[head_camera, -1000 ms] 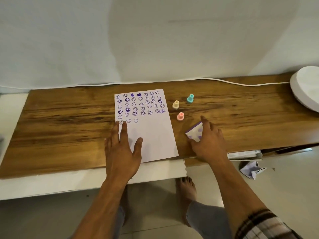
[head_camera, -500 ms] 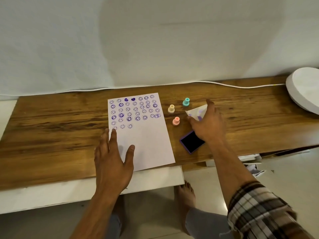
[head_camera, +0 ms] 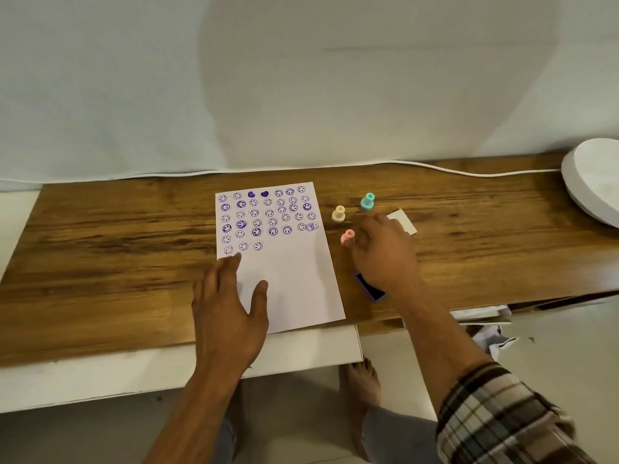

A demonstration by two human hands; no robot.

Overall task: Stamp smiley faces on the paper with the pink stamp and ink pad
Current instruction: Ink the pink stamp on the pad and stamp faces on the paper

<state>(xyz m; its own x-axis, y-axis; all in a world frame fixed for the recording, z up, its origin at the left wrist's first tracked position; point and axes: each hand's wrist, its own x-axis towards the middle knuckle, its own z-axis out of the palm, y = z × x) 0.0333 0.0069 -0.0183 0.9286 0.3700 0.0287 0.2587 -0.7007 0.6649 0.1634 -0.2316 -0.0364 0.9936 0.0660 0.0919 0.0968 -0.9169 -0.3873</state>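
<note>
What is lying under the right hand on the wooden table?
Under the right hand lies the ink pad; only its near, dark corner shows. The white lid sticks out behind the hand. The rest of both is covered.

A wooden tabletop [head_camera: 117,262] is pictured carrying a stamped sheet of paper [head_camera: 294,286] at its front edge, with pink [head_camera: 347,236], cream [head_camera: 339,214] and teal [head_camera: 367,201] stamps, an open ink pad [head_camera: 370,291] and its white lid [head_camera: 403,222] set toward the right.
</note>
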